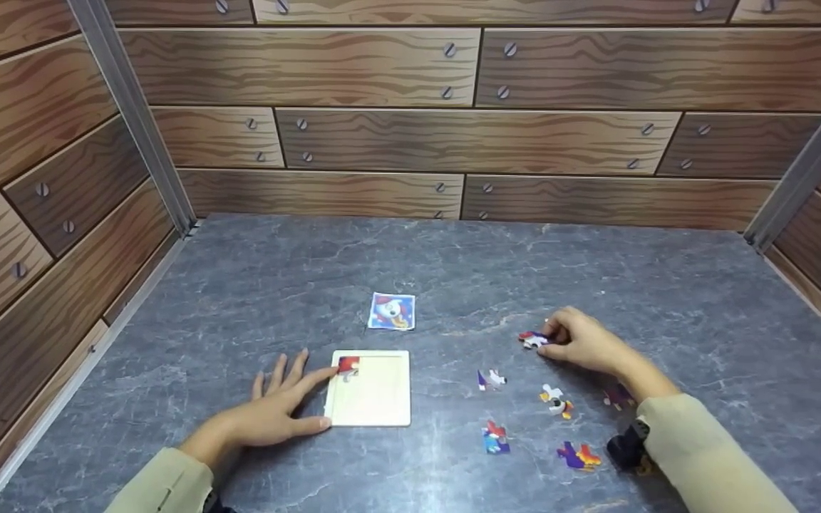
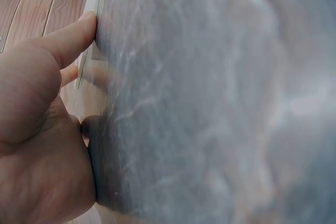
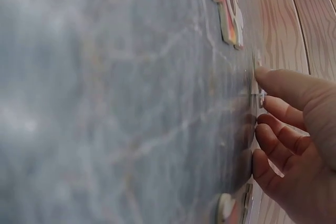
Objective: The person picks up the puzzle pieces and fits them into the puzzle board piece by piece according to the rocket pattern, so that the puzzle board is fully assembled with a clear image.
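Observation:
My left hand (image 1: 268,417) lies spread at the left side of a pale square puzzle tray (image 1: 375,399), its index fingertip and thumb touching the tray's edge. A red and grey puzzle piece (image 1: 348,366) sits in the tray's upper left corner, next to the index fingertip. Over to the right, my right hand (image 1: 585,345) pinches another puzzle piece (image 1: 532,340), red, white and purple, between thumb and fingers, low at the tabletop. In the right wrist view the right fingertips (image 3: 261,100) are down at the table surface, and the pinched piece is mostly hidden.
Loose puzzle pieces lie right of the tray: a white-purple one (image 1: 492,379), white-orange ones (image 1: 556,401), a red-blue one (image 1: 496,437), a purple-orange one (image 1: 579,456) and a dark one (image 1: 618,396) by the right wrist. A small picture card (image 1: 392,311) lies behind the tray. Wood-patterned walls (image 1: 382,68) enclose the table.

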The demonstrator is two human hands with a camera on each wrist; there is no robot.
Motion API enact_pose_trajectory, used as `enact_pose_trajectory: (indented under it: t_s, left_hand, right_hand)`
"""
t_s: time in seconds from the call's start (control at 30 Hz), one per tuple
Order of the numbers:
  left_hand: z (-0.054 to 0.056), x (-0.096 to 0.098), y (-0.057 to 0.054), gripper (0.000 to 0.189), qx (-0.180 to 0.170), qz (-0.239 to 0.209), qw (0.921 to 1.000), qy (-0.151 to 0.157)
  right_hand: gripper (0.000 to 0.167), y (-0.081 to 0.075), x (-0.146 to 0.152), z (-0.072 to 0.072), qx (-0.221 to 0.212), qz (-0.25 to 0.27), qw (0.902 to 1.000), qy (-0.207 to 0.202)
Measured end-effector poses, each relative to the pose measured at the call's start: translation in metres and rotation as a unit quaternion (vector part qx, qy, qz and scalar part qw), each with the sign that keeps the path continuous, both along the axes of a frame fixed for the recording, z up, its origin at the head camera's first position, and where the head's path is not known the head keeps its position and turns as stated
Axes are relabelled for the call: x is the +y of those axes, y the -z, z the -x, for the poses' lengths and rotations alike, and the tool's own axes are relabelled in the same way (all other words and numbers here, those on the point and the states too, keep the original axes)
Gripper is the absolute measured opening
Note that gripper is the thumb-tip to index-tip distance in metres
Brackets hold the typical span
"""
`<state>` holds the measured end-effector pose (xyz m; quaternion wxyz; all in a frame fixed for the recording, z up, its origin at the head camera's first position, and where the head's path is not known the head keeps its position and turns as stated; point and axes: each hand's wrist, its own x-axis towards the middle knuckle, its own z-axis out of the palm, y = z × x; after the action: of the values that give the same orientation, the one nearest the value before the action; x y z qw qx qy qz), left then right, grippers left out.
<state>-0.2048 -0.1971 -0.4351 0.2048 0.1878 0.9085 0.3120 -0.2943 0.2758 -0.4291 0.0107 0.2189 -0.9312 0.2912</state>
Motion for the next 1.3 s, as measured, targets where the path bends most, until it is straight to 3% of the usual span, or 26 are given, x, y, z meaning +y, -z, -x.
enact_pose_trajectory:
  t_s: [0.2, 0.83, 1.3]
  left_hand:
    - [0.0, 0.0, 0.0, 0.071, -0.003, 0.0, 1.0, -0.002]
    - [-0.001, 0.0, -0.002, 0.071, -0.004, -0.002, 1.0, 0.001]
    - [0.0, -0.001, -0.001, 0.071, -0.008, -0.001, 1.0, 0.002]
  right_hand:
    - [0.023, -0.003, -0.001, -0.002, -0.023, 0.026, 0.9993, 0.017]
    - [0.027, -0.016, -0.009, -0.01, -0.017, 0.05, 0.9985, -0.01]
    - [0.027, -0.024, -0.023, -0.021, -0.012, 0.101, 0.9944, -0.031]
